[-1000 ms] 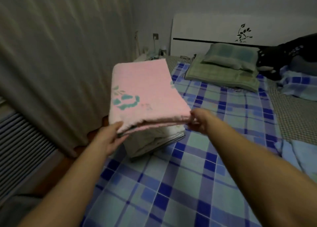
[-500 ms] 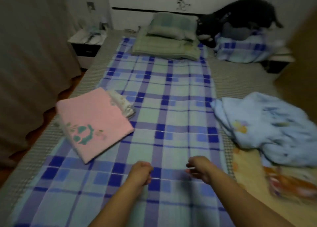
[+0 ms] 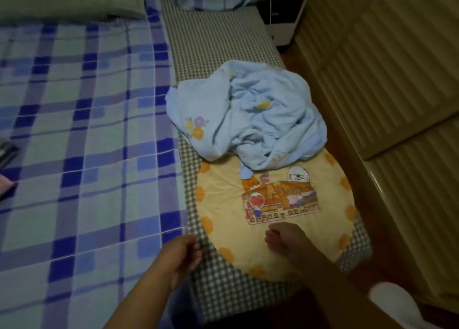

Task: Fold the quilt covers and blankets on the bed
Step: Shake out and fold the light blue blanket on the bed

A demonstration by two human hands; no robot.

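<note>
We're over the right side of the bed (image 3: 223,43), w/ both hands low in view. Left hand (image 3: 180,259) hovers above the seam where the blue plaid sheet (image 3: 87,130) meets the checked mattress cover; fingers loosely curled, thumb near forefinger, nothing held as far as we can see. Right hand (image 3: 283,239) sits over the near part of the yellow blanket (image 3: 223,204); fingers curled under, and we can't tell whether they pinch the cloth or just rest above it.

The yellow blanket lies flat near the bed's right edge, orange dots round its rim & a cartoon patch in the middle. The light-blue blanket (image 3: 248,112) is a crumpled heap just beyond it, its near part lying over the yellow one's far side.

Handling, our guess: both are thin, soft, light, limp, so no stiffness to help. The blue one wants lifting off first, by a hem or 2 corners, then a shake-out. The yellow one is best taken at its near rim, hands apart.
</note>
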